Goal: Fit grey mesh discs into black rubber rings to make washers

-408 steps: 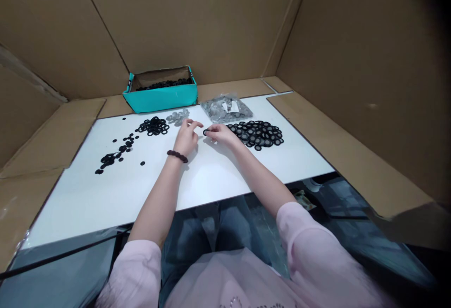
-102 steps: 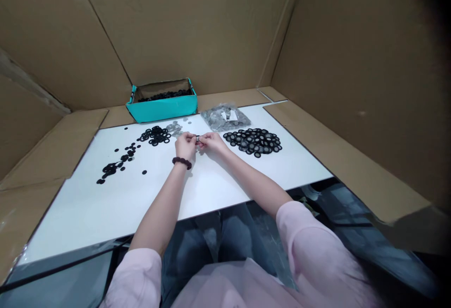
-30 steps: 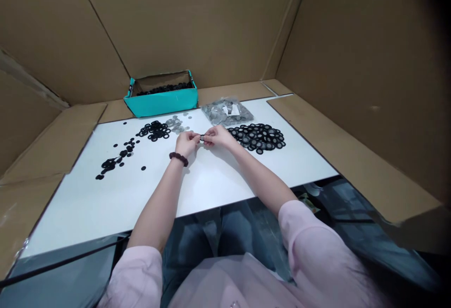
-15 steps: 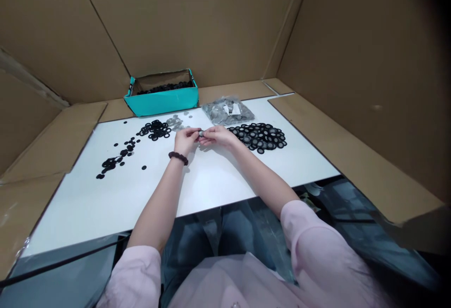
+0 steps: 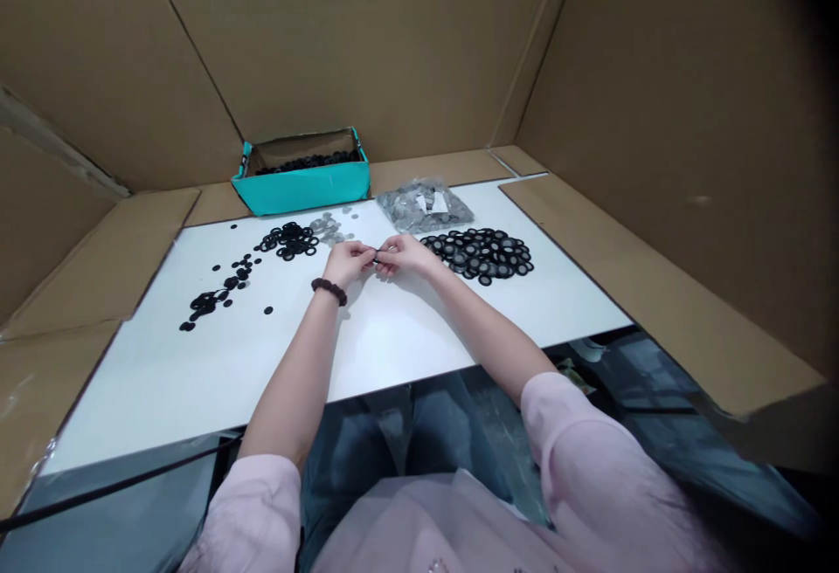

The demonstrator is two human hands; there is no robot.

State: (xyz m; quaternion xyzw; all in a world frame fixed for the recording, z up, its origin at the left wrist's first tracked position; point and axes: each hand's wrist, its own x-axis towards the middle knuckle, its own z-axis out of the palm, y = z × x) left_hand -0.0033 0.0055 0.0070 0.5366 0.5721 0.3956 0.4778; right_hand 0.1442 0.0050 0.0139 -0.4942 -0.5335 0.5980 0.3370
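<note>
Over the middle of the white board, my left hand (image 5: 351, 260) and my right hand (image 5: 401, 255) meet, fingertips pinched on one small black ring (image 5: 376, 256). Fingers cover most of the ring, so its centre is hidden. Beyond my left hand lie a heap of black rings (image 5: 288, 241) and a scatter of translucent grey discs (image 5: 329, 228). Beside my right hand spreads a large pile of black rings with grey centres (image 5: 481, 254). Small solid black discs (image 5: 208, 302) are strewn across the left of the board.
A turquoise box (image 5: 302, 189) holding black pieces stands at the back. To its right is a clear bag of grey discs (image 5: 425, 206) with a white label. Brown cardboard walls (image 5: 367, 40) enclose the white board (image 5: 399, 328) at the back and sides.
The grey face of the piece between my fingertips was visible before; now only a dark edge shows. My hands have drawn slightly closer together, and the piles are unchanged.
</note>
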